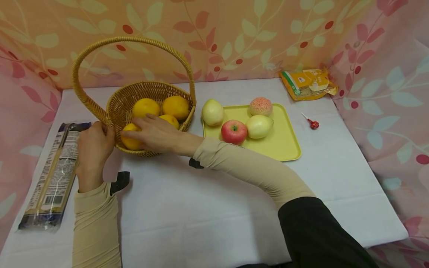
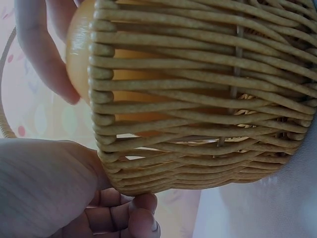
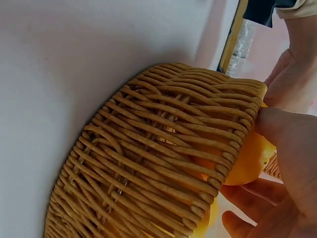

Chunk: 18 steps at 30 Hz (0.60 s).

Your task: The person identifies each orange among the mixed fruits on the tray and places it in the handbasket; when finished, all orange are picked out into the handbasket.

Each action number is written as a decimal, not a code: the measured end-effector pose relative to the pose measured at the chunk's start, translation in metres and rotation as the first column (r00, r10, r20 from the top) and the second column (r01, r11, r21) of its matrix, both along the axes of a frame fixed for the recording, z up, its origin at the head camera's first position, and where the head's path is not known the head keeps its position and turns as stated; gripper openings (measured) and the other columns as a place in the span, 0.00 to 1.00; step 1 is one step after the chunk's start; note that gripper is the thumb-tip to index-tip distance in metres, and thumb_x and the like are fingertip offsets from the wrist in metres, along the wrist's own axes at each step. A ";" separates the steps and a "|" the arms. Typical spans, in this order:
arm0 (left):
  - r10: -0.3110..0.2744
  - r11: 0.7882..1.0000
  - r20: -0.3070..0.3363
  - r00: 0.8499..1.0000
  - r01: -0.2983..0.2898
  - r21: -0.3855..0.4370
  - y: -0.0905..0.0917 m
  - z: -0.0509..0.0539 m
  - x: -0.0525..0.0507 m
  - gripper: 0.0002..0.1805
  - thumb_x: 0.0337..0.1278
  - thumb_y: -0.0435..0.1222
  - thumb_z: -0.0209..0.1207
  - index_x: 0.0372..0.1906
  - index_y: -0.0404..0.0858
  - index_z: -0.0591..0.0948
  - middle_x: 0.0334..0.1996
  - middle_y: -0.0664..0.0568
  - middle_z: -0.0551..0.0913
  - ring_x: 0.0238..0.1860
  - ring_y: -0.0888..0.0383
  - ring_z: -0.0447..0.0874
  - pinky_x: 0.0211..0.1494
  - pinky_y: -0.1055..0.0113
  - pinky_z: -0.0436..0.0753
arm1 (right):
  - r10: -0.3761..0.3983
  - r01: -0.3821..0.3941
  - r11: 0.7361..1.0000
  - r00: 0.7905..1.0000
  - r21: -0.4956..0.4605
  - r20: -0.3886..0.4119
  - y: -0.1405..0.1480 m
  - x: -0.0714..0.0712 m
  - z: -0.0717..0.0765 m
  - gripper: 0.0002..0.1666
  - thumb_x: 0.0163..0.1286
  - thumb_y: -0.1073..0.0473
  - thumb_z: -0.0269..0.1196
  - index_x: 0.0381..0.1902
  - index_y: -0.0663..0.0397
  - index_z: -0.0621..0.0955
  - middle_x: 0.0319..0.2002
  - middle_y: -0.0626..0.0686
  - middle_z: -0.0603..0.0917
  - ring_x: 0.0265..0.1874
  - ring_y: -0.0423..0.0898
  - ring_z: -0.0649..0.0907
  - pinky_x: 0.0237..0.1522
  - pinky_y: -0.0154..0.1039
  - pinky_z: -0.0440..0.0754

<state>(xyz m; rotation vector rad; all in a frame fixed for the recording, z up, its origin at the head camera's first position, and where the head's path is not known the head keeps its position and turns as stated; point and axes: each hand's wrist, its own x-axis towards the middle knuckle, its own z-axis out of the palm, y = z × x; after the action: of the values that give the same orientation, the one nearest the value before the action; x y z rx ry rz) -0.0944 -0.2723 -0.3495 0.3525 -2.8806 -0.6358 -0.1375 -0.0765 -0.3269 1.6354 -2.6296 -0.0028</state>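
A wicker basket (image 1: 151,87) with a tall arched handle stands at the left of the table, several oranges (image 1: 175,108) inside it. My left hand (image 1: 95,150) grips its left rim near the base of the handle; in the left wrist view the fingers curl at the woven edge (image 2: 101,99). Over the basket's front reaches my right hand (image 1: 159,136), holding the front-left orange (image 1: 132,137). The right wrist view has thumb and fingers on either side of this orange (image 3: 250,158), at the rim. Part of the fruit is hidden by the hand and the weave.
Right of the basket, a yellow tray (image 1: 285,149) carries a red apple (image 1: 234,132), two pale green fruits (image 1: 259,126) and a pinkish round fruit (image 1: 260,107). An orange snack bag (image 1: 308,83) and a lollipop (image 1: 313,123) lie farther right. A long plastic packet (image 1: 55,175) lies far left.
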 end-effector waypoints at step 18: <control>0.011 1.000 0.026 1.000 -0.012 0.019 0.000 0.000 0.000 0.21 0.69 0.40 0.45 0.35 0.23 0.74 0.25 0.30 0.77 0.22 0.42 0.74 0.17 0.64 0.64 | -0.036 0.033 0.994 0.999 0.101 0.031 -0.003 0.000 0.001 0.29 0.77 0.51 0.48 0.73 0.27 0.62 0.72 0.53 0.66 0.68 0.49 0.72 0.73 0.55 0.61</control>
<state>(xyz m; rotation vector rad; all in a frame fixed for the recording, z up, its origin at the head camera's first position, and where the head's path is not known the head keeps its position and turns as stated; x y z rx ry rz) -0.0945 -0.2723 -0.3495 0.3826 -2.8965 -0.6621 -0.1376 -0.0791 -0.3257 1.6320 -2.7242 -0.1127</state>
